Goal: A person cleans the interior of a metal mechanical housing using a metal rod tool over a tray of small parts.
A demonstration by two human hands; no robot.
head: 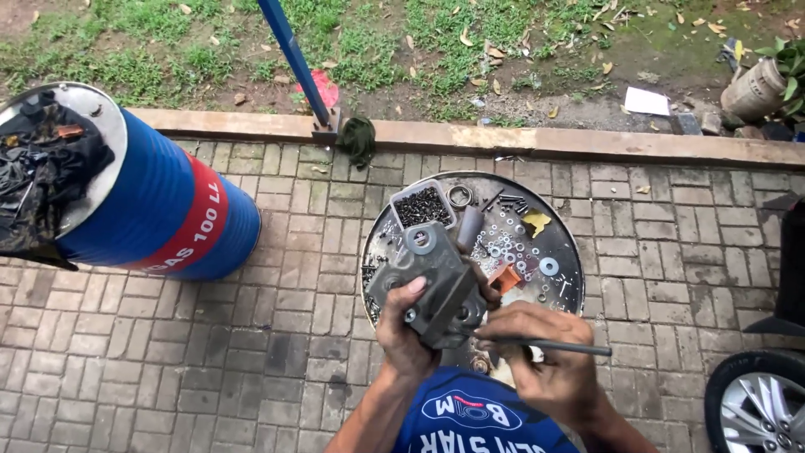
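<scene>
Observed from above, a person stands on grey brick paving over a round metal tray (563, 243) that serves as a work surface. The left hand (404, 327) is closed around the lower edge of a grey metal bracket assembly (432, 281), thumb pressed on its face, holding it tilted just above the near side of the tray. The right hand (545, 356) is clenched around a thin dark rod tool (562, 346), which lies roughly level; its left end meets the bracket near a bolt hole, though the exact contact is too small to confirm. A large washer (419, 242) sits on the upper part of the bracket. On the tray: a clear tub of dark screws (422, 205) at the far left, a metal ring (459, 195) beside it, a scatter of small washers (511, 247), one larger washer (549, 266) to the right, a yellow scrap (537, 221) and an orange piece (506, 277) just right of the bracket. A blue drum with a red band (159, 214) stands well apart to the left, black plastic on its top. A blue pole (293, 59) rises from the kerb beyond, a dark rag (359, 138) at its foot. A car wheel (759, 403) shows at lower right
</scene>
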